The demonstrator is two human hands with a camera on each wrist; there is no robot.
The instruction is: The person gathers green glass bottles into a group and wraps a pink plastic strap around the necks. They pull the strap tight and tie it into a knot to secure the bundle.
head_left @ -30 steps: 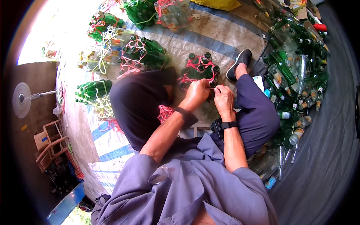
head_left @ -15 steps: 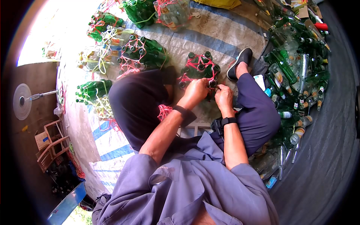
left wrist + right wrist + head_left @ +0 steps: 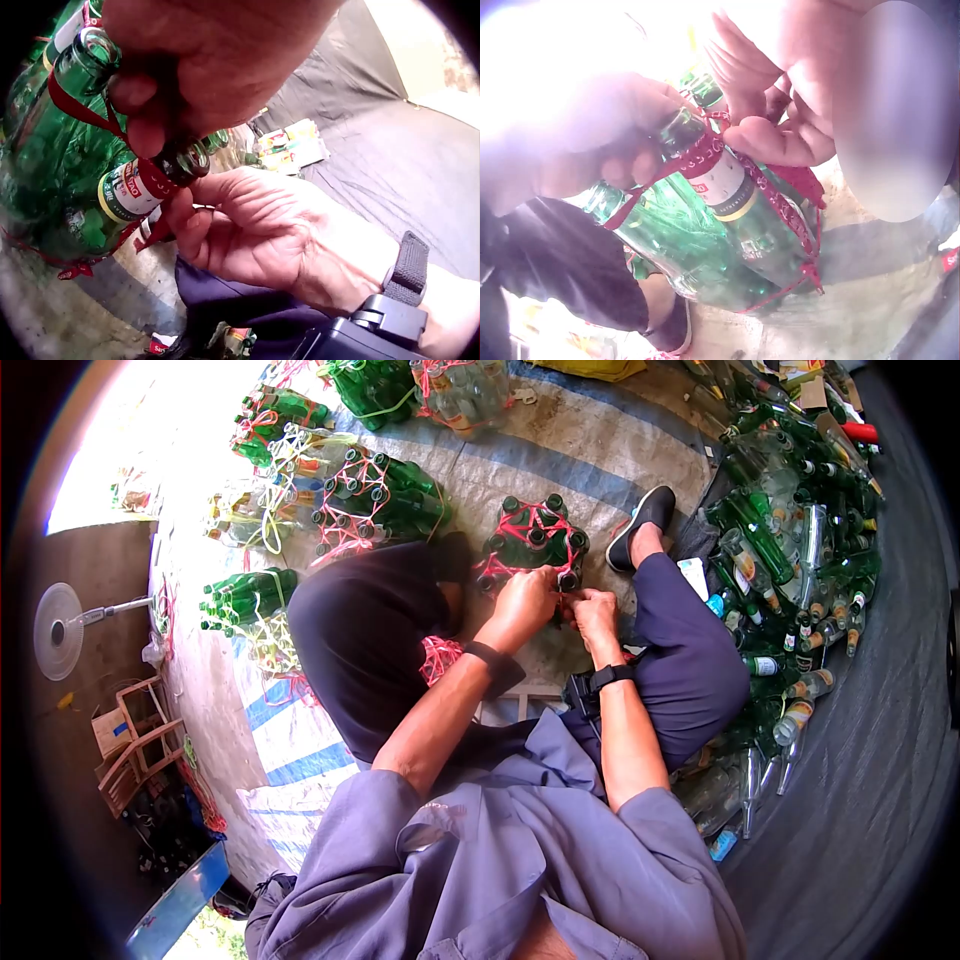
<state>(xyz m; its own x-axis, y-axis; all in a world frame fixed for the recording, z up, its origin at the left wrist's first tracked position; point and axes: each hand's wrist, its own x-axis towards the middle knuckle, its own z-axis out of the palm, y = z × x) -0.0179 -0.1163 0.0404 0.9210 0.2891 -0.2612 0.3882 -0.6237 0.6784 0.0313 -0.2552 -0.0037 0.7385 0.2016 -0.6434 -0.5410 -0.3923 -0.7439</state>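
Note:
A bundle of green glass bottles (image 3: 527, 545) stands on the ground between the legs, red plastic ribbon (image 3: 705, 154) wound about the necks. At the near bottle neck (image 3: 185, 160), my left hand (image 3: 527, 603) has curled fingers and holds the ribbon against the glass. Just right of it, my right hand (image 3: 597, 617) pinches the ribbon between thumb and forefinger, right beside the same neck. A loose red end hangs below those fingers in the right wrist view. The white-and-red label (image 3: 131, 190) on that bottle faces the left wrist camera.
More tied bottle bundles (image 3: 385, 495) stand at the left and far side. A heap of loose bottles (image 3: 770, 560) lies along the right. A bunch of red ribbon (image 3: 440, 658) sits by the left knee. A fan (image 3: 62, 630) stands at far left.
My right hand has shifted slightly and turned at the near bottle neck, its fingers now tucked closer in. The left hand stays at the same neck.

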